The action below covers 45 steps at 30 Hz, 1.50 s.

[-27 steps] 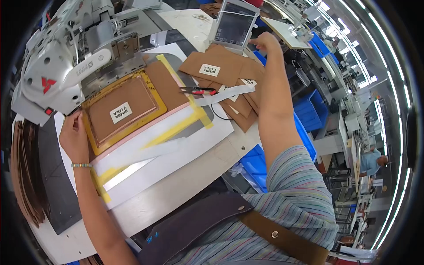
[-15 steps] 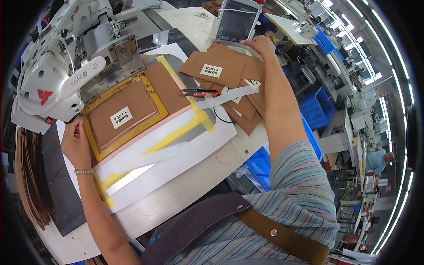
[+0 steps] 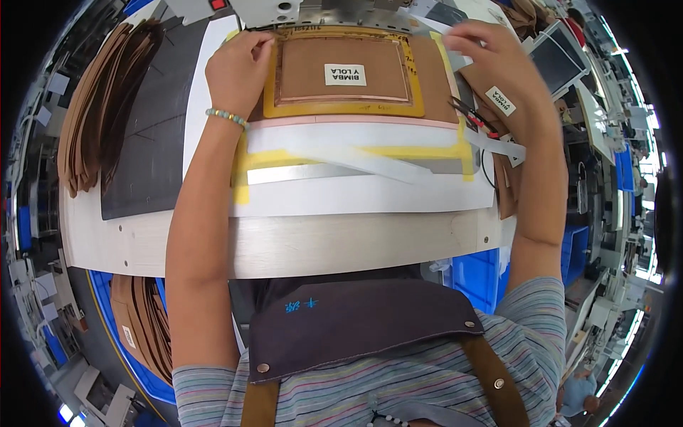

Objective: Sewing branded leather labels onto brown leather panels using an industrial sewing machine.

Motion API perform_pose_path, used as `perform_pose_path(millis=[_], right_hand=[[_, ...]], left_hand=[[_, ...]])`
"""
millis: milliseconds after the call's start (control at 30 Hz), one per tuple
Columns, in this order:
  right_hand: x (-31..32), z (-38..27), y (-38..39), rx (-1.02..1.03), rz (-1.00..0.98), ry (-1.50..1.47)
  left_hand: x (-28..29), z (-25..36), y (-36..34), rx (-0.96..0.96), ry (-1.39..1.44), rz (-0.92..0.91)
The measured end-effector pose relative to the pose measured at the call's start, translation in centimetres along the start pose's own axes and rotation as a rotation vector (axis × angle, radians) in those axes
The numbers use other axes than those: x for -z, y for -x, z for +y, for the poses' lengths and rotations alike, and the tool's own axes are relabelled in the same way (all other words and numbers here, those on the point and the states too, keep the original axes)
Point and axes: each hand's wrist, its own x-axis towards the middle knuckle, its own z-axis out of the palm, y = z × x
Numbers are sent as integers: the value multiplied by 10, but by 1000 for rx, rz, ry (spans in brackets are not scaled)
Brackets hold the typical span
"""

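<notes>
A yellow template frame surrounds a brown panel with a white label under the sewing machine head. My left hand is at the frame's left edge, fingertips pinched together; whatever they grip is hidden. My right hand hovers, slightly blurred, beyond the frame's top right corner, fingers apart and loosely bent. Just below it lie red-handled snips and labelled brown pieces, partly covered by my right arm. A translucent strip crosses the yellow-taped white board in front of the frame.
A stack of brown pieces sits on a dark mat at left. A screen stands at back right. Blue bins are below the table edge, one holding brown pieces. A co-worker appears at far right.
The view has swung to face the machine squarely. My right hand has come away from the screen toward the frame's top right corner. My left hand stays at the frame's left edge.
</notes>
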Motion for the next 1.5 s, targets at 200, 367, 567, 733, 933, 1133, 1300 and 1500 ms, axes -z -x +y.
perform_pose_path(millis=[200,367,567,733,933,1133,1300,1500], right_hand=[[-136,-46,-78,11,-46,-54],[-179,-50,-116,-97,-11,-362],[-198,-59,-132,-14,86,-205],[-216,-64,-136,-4,174,-217],[-206,-47,-134,47,152,-184],[-192,-48,-131,-237,-39,-553],[-206,-51,-138,-177,84,-297],[-210,-65,-133,-43,132,-133]], left_hand=[[-1,-5,2,-42,-1,9],[-5,-6,0,-61,-2,32],[-6,-7,-2,-103,-31,46],[-7,-9,-1,-82,-35,45],[-9,-9,-2,-118,-60,53],[-7,-8,-3,-140,-138,39],[-10,-3,-7,-160,-166,97],[-7,-2,-8,-203,-373,60]])
